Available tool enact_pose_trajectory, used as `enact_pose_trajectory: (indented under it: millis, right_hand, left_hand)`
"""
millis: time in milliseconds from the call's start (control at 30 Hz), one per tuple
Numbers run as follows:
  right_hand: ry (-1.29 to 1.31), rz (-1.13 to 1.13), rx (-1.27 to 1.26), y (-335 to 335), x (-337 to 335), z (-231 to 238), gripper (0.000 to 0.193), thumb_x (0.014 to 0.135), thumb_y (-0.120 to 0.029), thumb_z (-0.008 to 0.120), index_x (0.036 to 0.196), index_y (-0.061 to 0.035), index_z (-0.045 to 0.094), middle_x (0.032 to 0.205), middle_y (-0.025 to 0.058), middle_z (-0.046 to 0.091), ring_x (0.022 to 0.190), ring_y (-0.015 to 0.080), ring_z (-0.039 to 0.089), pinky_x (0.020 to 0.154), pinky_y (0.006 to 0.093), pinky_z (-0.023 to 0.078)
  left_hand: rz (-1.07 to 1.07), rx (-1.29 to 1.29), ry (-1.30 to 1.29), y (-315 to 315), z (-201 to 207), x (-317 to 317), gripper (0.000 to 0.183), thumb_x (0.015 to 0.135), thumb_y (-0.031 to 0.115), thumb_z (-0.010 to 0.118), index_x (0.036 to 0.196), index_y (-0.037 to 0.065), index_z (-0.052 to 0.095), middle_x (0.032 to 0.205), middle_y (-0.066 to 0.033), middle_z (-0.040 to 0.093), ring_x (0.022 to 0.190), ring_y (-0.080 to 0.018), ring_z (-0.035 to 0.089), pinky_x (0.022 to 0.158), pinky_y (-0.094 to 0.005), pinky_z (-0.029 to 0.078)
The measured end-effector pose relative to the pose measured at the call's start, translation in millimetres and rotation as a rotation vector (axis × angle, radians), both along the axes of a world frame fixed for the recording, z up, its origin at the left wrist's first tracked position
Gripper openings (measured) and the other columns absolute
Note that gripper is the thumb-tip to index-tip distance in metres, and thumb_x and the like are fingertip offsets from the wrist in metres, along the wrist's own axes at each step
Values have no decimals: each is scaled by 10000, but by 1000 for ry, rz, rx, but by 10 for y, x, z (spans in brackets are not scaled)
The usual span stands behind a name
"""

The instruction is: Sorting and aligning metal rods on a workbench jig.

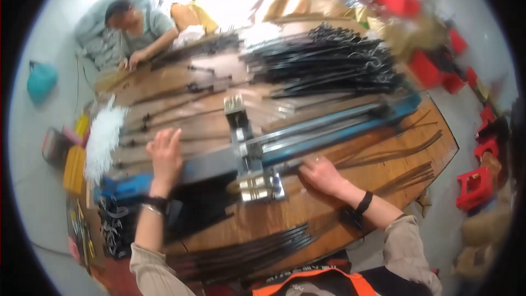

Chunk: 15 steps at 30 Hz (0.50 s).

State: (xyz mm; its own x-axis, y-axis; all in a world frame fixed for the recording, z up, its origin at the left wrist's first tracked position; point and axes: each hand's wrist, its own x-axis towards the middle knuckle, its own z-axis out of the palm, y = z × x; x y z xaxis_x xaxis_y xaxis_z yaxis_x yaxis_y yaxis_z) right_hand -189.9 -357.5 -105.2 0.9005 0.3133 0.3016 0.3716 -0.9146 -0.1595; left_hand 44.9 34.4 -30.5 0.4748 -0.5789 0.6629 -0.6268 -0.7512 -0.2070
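A long blue metal jig [339, 134] with rails lies across the wooden table, a metal clamp block [262, 187] on its near side. My left hand [166, 160] is raised over the jig's left part, fingers apart and holding nothing. Right of the clamp block, my right hand [323, 176] is closed round a thin dark cable [290, 164] beside the rail; its fingertips are partly hidden. Long thin brown-black cables [402, 147] stretch out to the right of that hand. Motion blurs the picture.
Black cables [334, 60] are heaped at the far side, more bundled along the near edge [246, 249]. White strips [106, 137] pile at the left. A co-worker [139, 30] sits far left. Red stools and bins [474, 188] stand on the floor at the right.
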Motion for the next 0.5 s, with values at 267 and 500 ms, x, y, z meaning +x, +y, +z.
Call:
enact_pose_trajectory:
  millis: [267,500]
  right_hand:
    - [93,-45,-44,-33,-211,463,209,783,-48,652,991,-47,634,872,152,613,808,365,599,683,436,496]
    - [209,-56,70,51,-282,258,126,820,-84,662,932,-35,630,944,163,622,865,375,602,706,444,499]
  left_hand:
    - [172,-153,93,664,460,-529,170,873,172,659,1040,189,680,991,-3,638,985,-195,583,801,-388,379]
    - [-5,132,323,514,-217,-1100,114,838,174,685,941,144,648,912,-11,619,874,-205,584,746,-376,428]
